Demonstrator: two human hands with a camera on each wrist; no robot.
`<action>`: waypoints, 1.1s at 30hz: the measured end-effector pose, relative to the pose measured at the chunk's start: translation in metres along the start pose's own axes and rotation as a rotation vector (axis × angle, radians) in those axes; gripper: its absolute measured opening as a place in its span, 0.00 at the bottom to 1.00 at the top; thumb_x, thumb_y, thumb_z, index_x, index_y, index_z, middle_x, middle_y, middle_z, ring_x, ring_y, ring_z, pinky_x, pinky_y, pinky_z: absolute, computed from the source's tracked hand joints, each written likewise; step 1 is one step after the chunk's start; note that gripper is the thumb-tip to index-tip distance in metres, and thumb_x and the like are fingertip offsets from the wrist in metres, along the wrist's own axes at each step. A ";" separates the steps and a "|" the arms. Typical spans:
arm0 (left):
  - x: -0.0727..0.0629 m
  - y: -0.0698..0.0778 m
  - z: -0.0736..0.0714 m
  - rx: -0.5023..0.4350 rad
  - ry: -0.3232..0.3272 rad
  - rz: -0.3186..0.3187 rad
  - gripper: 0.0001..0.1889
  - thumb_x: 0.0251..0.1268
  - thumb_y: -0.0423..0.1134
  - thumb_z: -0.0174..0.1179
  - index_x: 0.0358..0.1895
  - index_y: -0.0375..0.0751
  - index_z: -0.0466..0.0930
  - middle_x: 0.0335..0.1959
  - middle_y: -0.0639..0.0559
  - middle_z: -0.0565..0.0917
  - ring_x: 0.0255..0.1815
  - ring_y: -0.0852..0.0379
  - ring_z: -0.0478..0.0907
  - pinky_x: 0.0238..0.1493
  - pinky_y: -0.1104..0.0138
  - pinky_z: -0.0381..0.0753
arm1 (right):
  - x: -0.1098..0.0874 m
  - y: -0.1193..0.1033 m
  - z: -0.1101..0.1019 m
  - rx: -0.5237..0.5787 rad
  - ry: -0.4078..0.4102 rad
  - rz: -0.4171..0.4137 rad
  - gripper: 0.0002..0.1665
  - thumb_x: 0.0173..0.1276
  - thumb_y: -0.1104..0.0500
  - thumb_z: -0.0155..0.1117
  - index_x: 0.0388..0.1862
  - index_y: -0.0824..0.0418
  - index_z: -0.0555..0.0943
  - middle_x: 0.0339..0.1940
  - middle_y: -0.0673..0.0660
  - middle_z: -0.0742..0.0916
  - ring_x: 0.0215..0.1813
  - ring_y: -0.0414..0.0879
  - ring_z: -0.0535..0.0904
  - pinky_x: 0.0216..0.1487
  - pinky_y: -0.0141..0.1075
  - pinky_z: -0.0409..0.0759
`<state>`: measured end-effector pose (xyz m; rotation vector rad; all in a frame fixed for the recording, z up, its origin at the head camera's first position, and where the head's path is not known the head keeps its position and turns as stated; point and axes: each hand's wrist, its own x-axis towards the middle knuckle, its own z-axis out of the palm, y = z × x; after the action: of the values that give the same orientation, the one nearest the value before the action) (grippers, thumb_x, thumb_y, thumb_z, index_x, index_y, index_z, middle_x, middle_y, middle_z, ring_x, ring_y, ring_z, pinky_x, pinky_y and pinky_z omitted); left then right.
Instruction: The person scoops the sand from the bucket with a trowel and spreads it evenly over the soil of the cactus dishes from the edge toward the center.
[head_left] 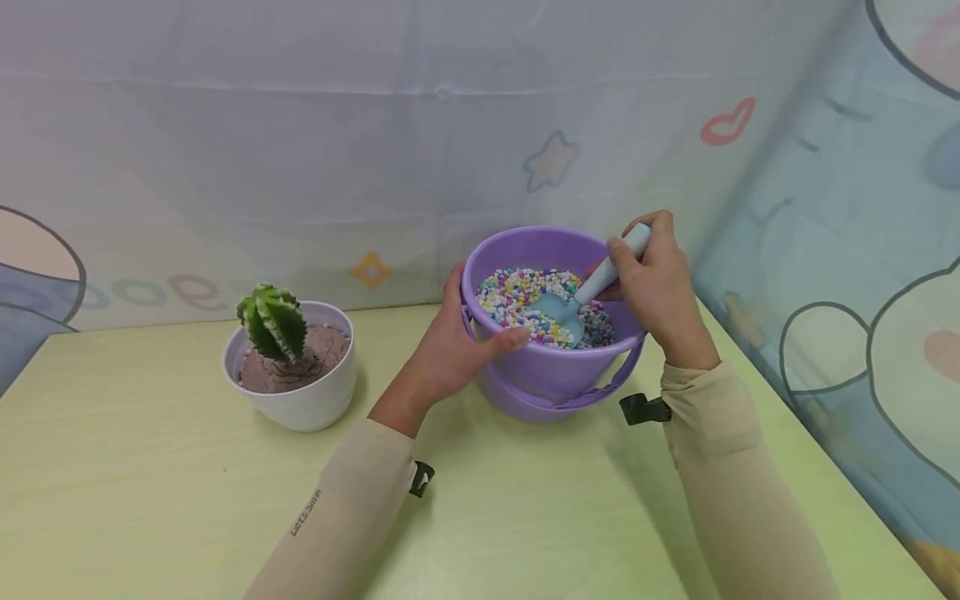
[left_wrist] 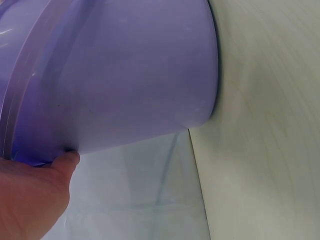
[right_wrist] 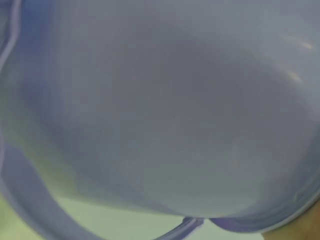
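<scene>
A purple bucket (head_left: 547, 371) stands on the table, partly filled with small multicoloured pebbles (head_left: 510, 292). My left hand (head_left: 461, 350) grips its left side, thumb over the front rim and fingers round the outer wall. In the left wrist view, part of that hand (left_wrist: 37, 192) shows against the bucket wall (left_wrist: 135, 70). The handle of a light blue toy shovel (head_left: 611, 268) is held in my right hand (head_left: 660, 287), above the bucket's right rim. The shovel's blade rests among the pebbles. Only bucket wall (right_wrist: 165, 110) and handle fill most of the right wrist view.
To the left stands a white pot (head_left: 303, 408) holding brown soil (head_left: 330, 346) and a green cactus (head_left: 273, 323). The bucket's purple carrying handle (head_left: 600, 396) hangs down in front. A printed cloth (head_left: 300, 150) rises behind the pale table (head_left: 150, 500), another along its right.
</scene>
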<state>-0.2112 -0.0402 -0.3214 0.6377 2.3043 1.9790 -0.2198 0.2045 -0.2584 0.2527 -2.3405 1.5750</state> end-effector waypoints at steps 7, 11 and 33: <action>0.000 -0.004 -0.002 0.000 0.005 0.000 0.59 0.52 0.51 0.74 0.78 0.51 0.38 0.71 0.44 0.60 0.67 0.51 0.64 0.63 0.56 0.66 | 0.005 -0.002 0.003 0.022 -0.038 0.096 0.17 0.80 0.52 0.46 0.51 0.64 0.57 0.36 0.68 0.80 0.28 0.50 0.86 0.33 0.45 0.83; 0.000 -0.005 -0.001 0.002 0.011 -0.002 0.59 0.51 0.51 0.75 0.78 0.52 0.38 0.71 0.44 0.61 0.67 0.51 0.65 0.63 0.56 0.66 | 0.009 -0.004 0.005 0.018 -0.052 0.157 0.20 0.81 0.51 0.44 0.54 0.66 0.55 0.36 0.68 0.79 0.27 0.52 0.86 0.34 0.45 0.83; 0.002 -0.006 -0.003 -0.002 -0.002 0.005 0.69 0.38 0.72 0.71 0.79 0.50 0.36 0.73 0.43 0.59 0.70 0.51 0.61 0.65 0.57 0.63 | 0.012 0.004 -0.004 0.253 -0.187 0.062 0.13 0.80 0.55 0.46 0.48 0.63 0.58 0.35 0.69 0.85 0.33 0.53 0.87 0.33 0.43 0.83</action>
<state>-0.2153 -0.0428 -0.3265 0.6458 2.3013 1.9812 -0.2313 0.2102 -0.2564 0.4043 -2.2987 1.9570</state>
